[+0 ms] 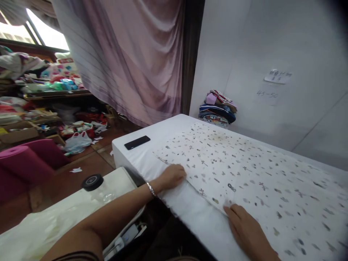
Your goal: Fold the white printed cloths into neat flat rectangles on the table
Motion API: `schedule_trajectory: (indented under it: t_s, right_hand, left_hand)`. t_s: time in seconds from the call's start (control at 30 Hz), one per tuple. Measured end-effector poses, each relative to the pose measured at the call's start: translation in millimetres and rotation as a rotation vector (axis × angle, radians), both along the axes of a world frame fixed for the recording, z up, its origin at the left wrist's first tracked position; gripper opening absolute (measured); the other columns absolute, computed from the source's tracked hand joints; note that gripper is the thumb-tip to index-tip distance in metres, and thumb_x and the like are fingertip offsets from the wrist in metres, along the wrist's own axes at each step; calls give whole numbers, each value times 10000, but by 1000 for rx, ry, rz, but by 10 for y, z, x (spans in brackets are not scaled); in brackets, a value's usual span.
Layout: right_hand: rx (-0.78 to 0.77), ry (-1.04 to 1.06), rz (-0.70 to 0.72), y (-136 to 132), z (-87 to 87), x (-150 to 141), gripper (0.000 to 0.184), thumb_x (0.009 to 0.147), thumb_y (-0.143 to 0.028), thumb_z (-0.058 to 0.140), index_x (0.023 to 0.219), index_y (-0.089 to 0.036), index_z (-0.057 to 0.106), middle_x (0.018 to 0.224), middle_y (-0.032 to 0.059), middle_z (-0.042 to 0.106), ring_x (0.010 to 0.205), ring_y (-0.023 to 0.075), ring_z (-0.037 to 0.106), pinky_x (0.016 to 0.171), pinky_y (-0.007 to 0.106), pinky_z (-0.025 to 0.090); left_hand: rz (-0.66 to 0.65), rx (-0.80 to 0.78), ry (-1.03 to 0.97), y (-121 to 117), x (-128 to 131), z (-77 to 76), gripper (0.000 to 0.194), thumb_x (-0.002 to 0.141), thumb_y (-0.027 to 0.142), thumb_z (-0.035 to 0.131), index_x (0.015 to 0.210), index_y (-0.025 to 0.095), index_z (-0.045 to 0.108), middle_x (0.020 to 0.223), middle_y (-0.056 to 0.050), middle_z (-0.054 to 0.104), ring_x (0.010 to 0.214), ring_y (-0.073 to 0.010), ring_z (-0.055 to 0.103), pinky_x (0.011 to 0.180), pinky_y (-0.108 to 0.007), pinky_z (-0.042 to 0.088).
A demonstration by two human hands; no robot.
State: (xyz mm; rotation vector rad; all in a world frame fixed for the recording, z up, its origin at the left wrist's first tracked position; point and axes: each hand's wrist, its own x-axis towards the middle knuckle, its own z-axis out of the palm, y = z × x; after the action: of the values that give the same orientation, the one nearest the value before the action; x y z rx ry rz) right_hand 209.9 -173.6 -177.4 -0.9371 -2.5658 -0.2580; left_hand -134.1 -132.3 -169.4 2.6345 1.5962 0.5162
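Note:
A white cloth (214, 159) printed with small grey and brown motifs lies spread over a white-covered table (201, 221). My left hand (173, 177), with a silver bracelet at the wrist, is curled closed on the cloth's near edge. Further right, my right hand (243, 224) pinches the same edge between thumb and fingers. The stretch of edge between both hands runs nearly straight. Its fingertips are partly hidden in each hand. A black phone (137, 142) rests flat on the table's left end, beyond my left hand.
To my left, a clear jar with a black lid (92, 182) stands on a pale surface (67, 214). Folded fabrics (217, 110) are stacked against the wall at the back. A pink curtain (130, 54) hangs behind the table. Rolled magenta material (24, 166) and clutter fill the far left.

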Motion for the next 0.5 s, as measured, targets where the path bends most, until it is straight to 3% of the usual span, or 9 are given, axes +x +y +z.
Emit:
schedule_trajectory:
  t_s: [0.1,0.2,0.3,0.5]
  right_hand:
    - [18,50,26,20,-89,38,321,820,-143,402,1083,-213,572,928,55,621,769,166,590,659,251,484]
    - [42,65,37,34,-172,70,316,845,-171,400,1112,-212,563,939,65,622,780,170,595,656,255,497]
    - [59,59,38,44,-205,94,296,863,-201,406,1112,-194,566,947,84,623,781,173,601,639,251,511]
    - [64,59,53,39,-190,111,280,875,-236,417,1105,-198,571,941,96,630,765,169,617,603,236,521]
  left_hand:
    - [466,-53,-142,98,-617,159,180,823,330,506,883,226,641,892,-49,627,903,-197,549,766,-297,429]
    - [922,-163,-232,196,-1069,332,256,814,394,492,866,193,642,861,-62,644,837,-198,580,675,-275,428]
    - [1049,-214,-250,294,-1272,424,310,815,432,463,835,173,633,834,-67,659,752,-192,597,588,-269,401]
    - [1075,-260,-217,545,-1369,372,284,722,443,568,759,168,627,883,-87,672,838,-240,604,595,-275,383]
